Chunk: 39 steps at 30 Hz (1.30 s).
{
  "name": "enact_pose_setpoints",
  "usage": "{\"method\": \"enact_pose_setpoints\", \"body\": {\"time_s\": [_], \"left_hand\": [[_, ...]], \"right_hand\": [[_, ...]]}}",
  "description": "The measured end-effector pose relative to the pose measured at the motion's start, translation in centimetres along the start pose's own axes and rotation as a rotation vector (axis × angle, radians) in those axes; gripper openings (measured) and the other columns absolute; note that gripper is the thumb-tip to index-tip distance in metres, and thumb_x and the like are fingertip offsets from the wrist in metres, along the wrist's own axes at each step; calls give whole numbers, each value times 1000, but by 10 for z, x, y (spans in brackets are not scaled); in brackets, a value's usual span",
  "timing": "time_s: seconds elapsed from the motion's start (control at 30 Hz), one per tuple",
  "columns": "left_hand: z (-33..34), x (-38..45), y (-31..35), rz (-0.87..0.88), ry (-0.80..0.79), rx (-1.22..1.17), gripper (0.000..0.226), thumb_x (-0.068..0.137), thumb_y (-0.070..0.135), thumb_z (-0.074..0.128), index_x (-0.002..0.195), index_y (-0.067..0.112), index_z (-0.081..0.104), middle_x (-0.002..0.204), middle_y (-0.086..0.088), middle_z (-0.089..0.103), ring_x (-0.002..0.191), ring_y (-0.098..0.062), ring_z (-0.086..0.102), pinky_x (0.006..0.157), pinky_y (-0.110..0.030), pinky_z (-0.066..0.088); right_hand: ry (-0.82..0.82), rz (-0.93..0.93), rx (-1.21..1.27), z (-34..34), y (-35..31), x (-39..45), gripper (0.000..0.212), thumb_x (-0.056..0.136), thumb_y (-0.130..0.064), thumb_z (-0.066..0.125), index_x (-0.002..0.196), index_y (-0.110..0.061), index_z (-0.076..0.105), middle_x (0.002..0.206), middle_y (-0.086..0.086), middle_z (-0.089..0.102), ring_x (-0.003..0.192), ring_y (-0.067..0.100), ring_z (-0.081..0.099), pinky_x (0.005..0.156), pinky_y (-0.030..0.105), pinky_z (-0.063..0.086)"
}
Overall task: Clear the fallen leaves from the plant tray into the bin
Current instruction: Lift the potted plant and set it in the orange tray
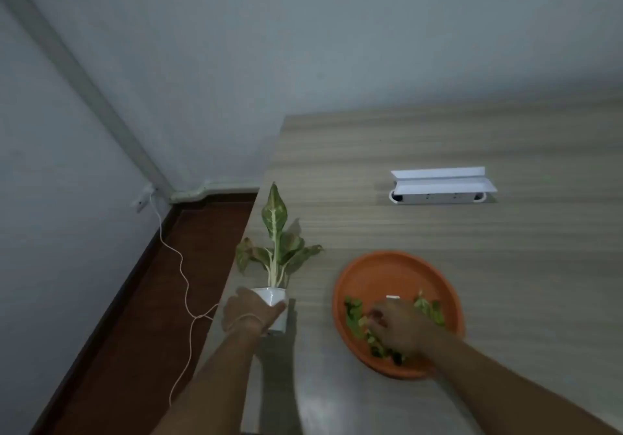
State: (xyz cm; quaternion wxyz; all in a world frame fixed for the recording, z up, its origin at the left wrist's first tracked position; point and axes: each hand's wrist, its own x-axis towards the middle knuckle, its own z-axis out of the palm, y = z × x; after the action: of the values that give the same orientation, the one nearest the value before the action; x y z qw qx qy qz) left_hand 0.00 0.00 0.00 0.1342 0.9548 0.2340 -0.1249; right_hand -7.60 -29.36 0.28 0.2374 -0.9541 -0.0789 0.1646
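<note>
The orange tray (397,276) sits flat on the wooden table (438,144), toward the near right, and it is the only open container with loose things in it. Its far half is bare; the fallen leaves (353,316) lie in the near half as small green and yellowish pieces, strung along the left and front of the dish, with a few more (429,308) on the right side. A small white object shows just behind the knuckles, too hidden to identify.

The right hand (401,328) is down inside the tray, palm down over the middle of the leaf scatter, fingers curled toward the pieces. The picture is blurred there, so whether any leaf is actually pinched I cannot tell.

The left hand (247,313) is wrapped around a small white pot (274,303) standing upright near the table's left edge, well apart from the tray. The pot holds a plant (276,232) with pale variegated leaves, one tall leaf upright.

Farther back lies a white socket box (441,188) with its lid raised. A white cord (183,279) trails over the floor at the left
</note>
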Motion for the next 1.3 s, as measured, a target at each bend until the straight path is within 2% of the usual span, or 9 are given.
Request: {"method": "enact_pose_setpoints", "body": {"time_s": [0.13, 0.23, 0.33, 0.43, 0.53, 0.87, 0.93, 1.1, 1.3], "left_hand": [[16, 17, -11, 18, -138, -196, 123, 37, 91, 62, 128, 9, 52, 122, -14, 65, 108, -32, 64, 90, -39, 54], [26, 28, -20, 80, -152, -299, 118, 28, 97, 58, 113, 14, 63, 106, -8, 72, 91, -26, 68, 82, -39, 59], [30, 32, -31, 75, -168, -436, 104, 29, 94, 63, 103, 22, 71, 96, 2, 75, 86, -18, 71, 80, -37, 60], [22, 22, -38, 98, -162, -519, 76, 40, 83, 71, 97, 32, 76, 92, 6, 78, 84, -12, 73, 80, -36, 61], [10, 9, -38, 139, -191, -580, 47, 51, 67, 67, 90, 43, 77, 91, 9, 79, 86, -12, 74, 82, -38, 61], [31, 25, -40, 62, -169, -427, 76, 46, 86, 59, 104, 38, 69, 99, 9, 75, 86, -13, 71, 81, -34, 60], [23, 16, -34, 79, -157, -420, 79, 44, 87, 61, 104, 37, 70, 97, 9, 75, 85, -13, 71, 79, -33, 60], [19, 12, -33, 155, -185, -534, 56, 51, 71, 67, 93, 36, 72, 94, 9, 76, 85, -11, 71, 81, -34, 60], [21, 16, -40, 153, -199, -600, 56, 46, 68, 71, 91, 34, 70, 97, 6, 75, 89, -14, 71, 83, -37, 60]], "right_hand": [[25, 51, 223, 17, -24, 18, 21, 88, -34, 52, 98, -24, 68, 99, -3, 73, 88, 12, 65, 80, 36, 55], [26, 28, 400, 36, -59, 41, 31, 91, -35, 55, 118, -22, 63, 115, -1, 66, 100, 12, 62, 92, 32, 51], [16, 88, 604, 62, -100, 71, 34, 92, -43, 52, 122, -27, 58, 121, -3, 60, 111, 17, 58, 96, 34, 48], [26, 105, 649, 101, -117, 108, 41, 82, -68, 42, 109, -40, 55, 111, -10, 65, 104, 17, 63, 92, 48, 53], [31, 118, 668, 140, -111, 138, 43, 82, -72, 36, 110, -43, 52, 108, -10, 66, 100, 17, 65, 90, 49, 54], [43, 250, 829, 127, -116, 133, 32, 73, -67, 44, 99, -52, 55, 109, -14, 68, 101, 12, 65, 92, 47, 53], [29, 292, 896, 127, -113, 138, 38, 69, -69, 45, 102, -52, 56, 111, -14, 68, 101, 13, 65, 93, 48, 54], [-26, 388, 1055, 153, -100, 159, 50, 63, -74, 60, 108, -51, 57, 111, -13, 69, 99, 16, 68, 89, 47, 58], [-22, 436, 1211, 144, -108, 151, 50, 59, -65, 73, 105, -46, 62, 108, -11, 72, 95, 15, 72, 83, 43, 61]]}}
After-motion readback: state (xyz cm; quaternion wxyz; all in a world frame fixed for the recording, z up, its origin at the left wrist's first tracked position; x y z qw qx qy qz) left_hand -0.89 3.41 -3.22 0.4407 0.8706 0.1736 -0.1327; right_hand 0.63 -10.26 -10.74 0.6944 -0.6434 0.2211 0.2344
